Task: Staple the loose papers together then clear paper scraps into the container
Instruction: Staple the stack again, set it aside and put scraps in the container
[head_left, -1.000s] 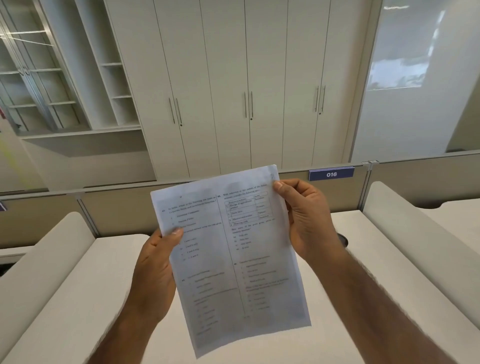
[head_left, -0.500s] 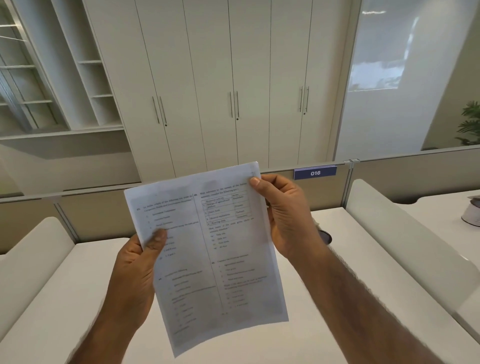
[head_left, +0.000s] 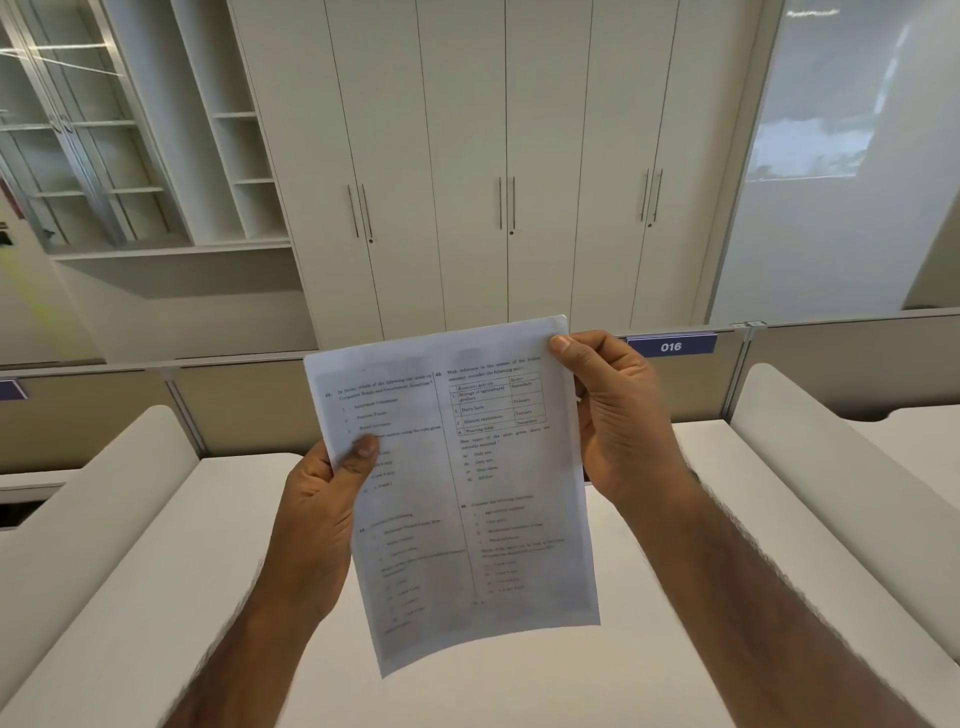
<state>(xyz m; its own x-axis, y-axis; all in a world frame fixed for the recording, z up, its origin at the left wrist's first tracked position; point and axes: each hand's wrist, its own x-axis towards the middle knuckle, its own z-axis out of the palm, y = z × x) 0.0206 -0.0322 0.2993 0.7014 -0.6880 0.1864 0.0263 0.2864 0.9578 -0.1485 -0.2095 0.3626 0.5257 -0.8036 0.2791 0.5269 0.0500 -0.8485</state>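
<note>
I hold a stack of printed white papers (head_left: 467, 493) upright in the air above the white desk (head_left: 208, 571). My left hand (head_left: 317, 514) grips the papers' left edge, thumb pressed on the front. My right hand (head_left: 618, 415) pinches the top right corner and right edge. The sheets tilt slightly to the left and their lower edge curls. No stapler, scraps or container are in view.
Padded dividers flank the desk on the left (head_left: 104, 493) and right (head_left: 831, 467). A low partition with a blue "016" label (head_left: 671, 346) runs along the back. Tall white cupboards (head_left: 467, 156) and open shelves (head_left: 156, 130) stand behind it.
The view swung right and then back left. Both hands kept their grip on the papers, which stayed upright in front of me.
</note>
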